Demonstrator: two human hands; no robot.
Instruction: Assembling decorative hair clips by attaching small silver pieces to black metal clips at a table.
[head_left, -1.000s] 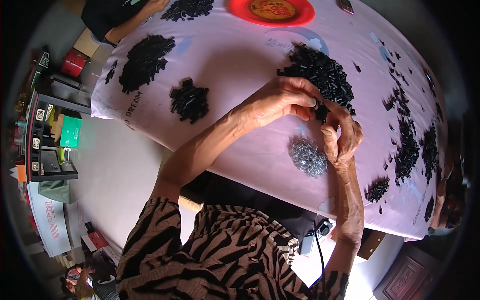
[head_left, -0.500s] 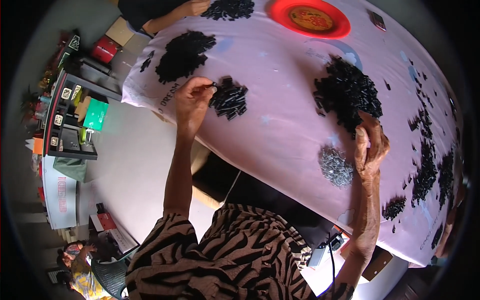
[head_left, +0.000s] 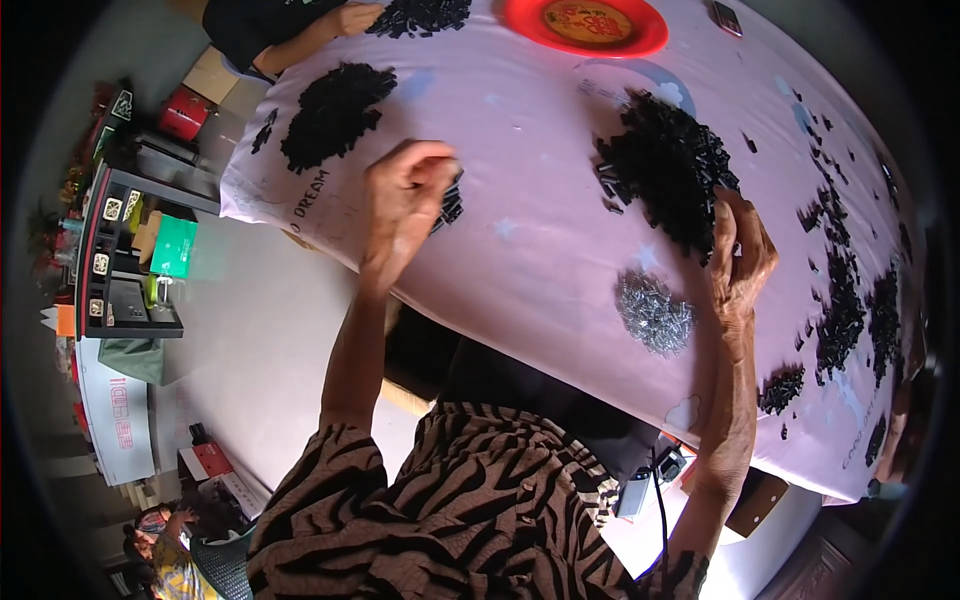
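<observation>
My left hand [head_left: 405, 205], somewhat blurred, hovers over a small heap of short black tube-like pieces [head_left: 450, 208] and hides most of it. Its thumb and fingers are curled together; what they hold, if anything, does not show. At the right edge of a larger heap of the same black pieces [head_left: 670, 165], my right hand [head_left: 742, 260] has its fingertips bent in and close together. Whatever lies between them is too small to make out. A mound of thin, shiny silver pieces [head_left: 655, 312] lies just left of my right wrist.
A pinkish cloth [head_left: 540, 270] covers the table. Another black heap [head_left: 338, 115] lies at far left, and scattered black pieces [head_left: 838, 310] lie along the right. At the back are a red plate [head_left: 520, 22], a phone [head_left: 727, 17] and another person's hand [head_left: 357, 17] beside more black pieces.
My left hand has moved from the small heap's left side to over it, now covering most of it. My right hand stays at the large heap's edge, fingers slightly shifted. The whole view has shifted a little.
</observation>
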